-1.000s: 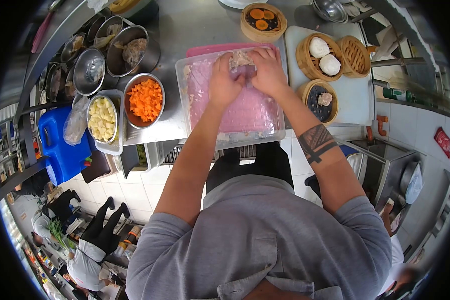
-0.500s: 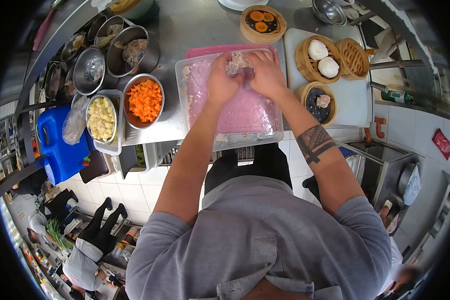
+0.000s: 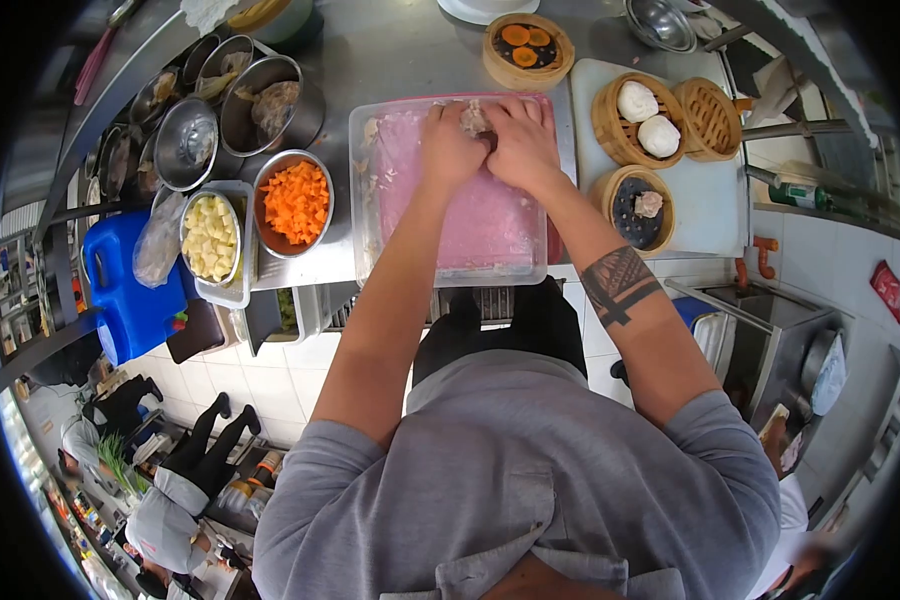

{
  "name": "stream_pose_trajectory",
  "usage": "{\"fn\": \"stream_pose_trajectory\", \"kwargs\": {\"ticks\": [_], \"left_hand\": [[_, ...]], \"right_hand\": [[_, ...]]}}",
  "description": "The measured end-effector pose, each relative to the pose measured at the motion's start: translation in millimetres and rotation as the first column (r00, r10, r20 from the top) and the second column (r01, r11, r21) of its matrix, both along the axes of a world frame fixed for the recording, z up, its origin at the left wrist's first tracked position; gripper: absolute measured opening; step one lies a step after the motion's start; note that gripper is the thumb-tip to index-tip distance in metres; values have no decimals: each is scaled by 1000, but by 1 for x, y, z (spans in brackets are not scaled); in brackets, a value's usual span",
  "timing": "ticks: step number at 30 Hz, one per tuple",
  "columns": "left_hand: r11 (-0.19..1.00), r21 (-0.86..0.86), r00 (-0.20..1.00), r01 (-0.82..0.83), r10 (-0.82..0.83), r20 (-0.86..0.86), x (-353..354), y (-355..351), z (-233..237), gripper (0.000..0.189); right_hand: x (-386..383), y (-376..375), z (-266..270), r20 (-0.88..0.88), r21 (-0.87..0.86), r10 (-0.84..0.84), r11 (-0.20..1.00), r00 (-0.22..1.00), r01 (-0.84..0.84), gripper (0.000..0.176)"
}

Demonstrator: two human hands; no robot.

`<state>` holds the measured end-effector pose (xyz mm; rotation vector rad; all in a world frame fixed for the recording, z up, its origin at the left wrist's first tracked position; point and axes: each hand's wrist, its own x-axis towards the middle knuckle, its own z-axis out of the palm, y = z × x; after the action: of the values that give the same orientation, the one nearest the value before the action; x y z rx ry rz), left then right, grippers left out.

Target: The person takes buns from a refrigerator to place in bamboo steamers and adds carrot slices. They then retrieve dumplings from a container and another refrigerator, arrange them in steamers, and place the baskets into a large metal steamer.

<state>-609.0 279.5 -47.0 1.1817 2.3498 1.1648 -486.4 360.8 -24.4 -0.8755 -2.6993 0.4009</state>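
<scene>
A lump of pale minced meat [image 3: 474,120] shows between my two hands at the far end of a clear plastic tub [image 3: 359,240]. My left hand [image 3: 454,150] curls around the lump from the left. From the right, my right hand [image 3: 520,145] closes on it, with its fingers bent over and partly out of sight. Bits of meat cling to the tub's walls. Underneath lies a pink board [image 3: 553,200], which shows through the tub and past its right side.
Left of the tub are bowls of diced carrot [image 3: 292,203] and pale cubes [image 3: 210,238], plus several metal bowls. On the right, bamboo steamers hold white buns [image 3: 638,102] and a dumpling [image 3: 648,204] on a white board [image 3: 705,210]. Other people stand at lower left.
The tub has shifted slightly left and toward the far side, uncovering more pink board on its right. My hands stay together on the meat at its far end.
</scene>
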Motion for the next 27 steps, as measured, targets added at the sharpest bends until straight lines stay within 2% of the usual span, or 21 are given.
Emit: {"fn": "stream_pose_trajectory", "kwargs": {"ticks": [2,4,5,7,9,11,12,13,14,17,19,20,22,24,26,27], "left_hand": [[998,-50,999,32,-32,14,-5,-1,3,61],[993,-96,990,67,-78,-119,-7,0,3,58],[993,-96,989,71,-82,-119,-7,-1,2,58],[994,-82,982,67,-80,-170,-8,-4,1,56],[993,-19,980,119,-121,-160,-13,-6,-2,56],[986,39,976,165,-158,-151,-12,-9,-5,56],[986,57,984,157,-151,-92,-10,-9,-5,57],[986,75,989,149,-147,-34,-9,-10,-6,58],[986,74,989,149,-147,-33,-8,-9,-4,58],[979,115,985,171,-167,-45,-9,-2,0,58],[966,21,956,258,-252,-154,-13,3,2,58],[966,19,956,257,-251,-150,-12,4,5,58],[956,-156,938,248,-277,-209,-12,5,10,57],[950,-206,928,236,-283,-241,-12,7,14,56],[941,-251,916,226,-293,-275,-7,8,16,54],[941,-272,922,200,-275,-272,-5,9,17,53]], "right_hand": [[-1,0,2,11,-24,-16,1000,1000,16,57],[0,0,4,10,-85,-19,996,1000,20,57],[1,1,4,13,-144,-22,989,1000,23,58],[5,5,4,11,-144,-9,990,1000,10,59],[6,8,-2,8,-144,9,990,1000,-8,60],[5,6,-6,-129,-134,-26,991,991,9,61],[5,4,-6,-128,-136,-24,991,991,7,61],[5,2,-6,-97,-61,-17,998,995,11,61],[4,0,-4,-65,14,-13,1000,998,14,61],[4,-1,-1,-33,16,3,1000,999,-2,61],[3,0,-3,-54,22,6,1000,999,-5,63],[1,1,-3,-80,27,9,1000,997,-7,65],[1,9,-2,-87,2,18,1000,996,-18,64],[3,13,-4,-95,-26,26,999,995,-29,62],[6,16,-6,-229,-106,-19,994,973,-6,63],[7,15,-8,-229,-106,-23,994,973,-1,63]]}}
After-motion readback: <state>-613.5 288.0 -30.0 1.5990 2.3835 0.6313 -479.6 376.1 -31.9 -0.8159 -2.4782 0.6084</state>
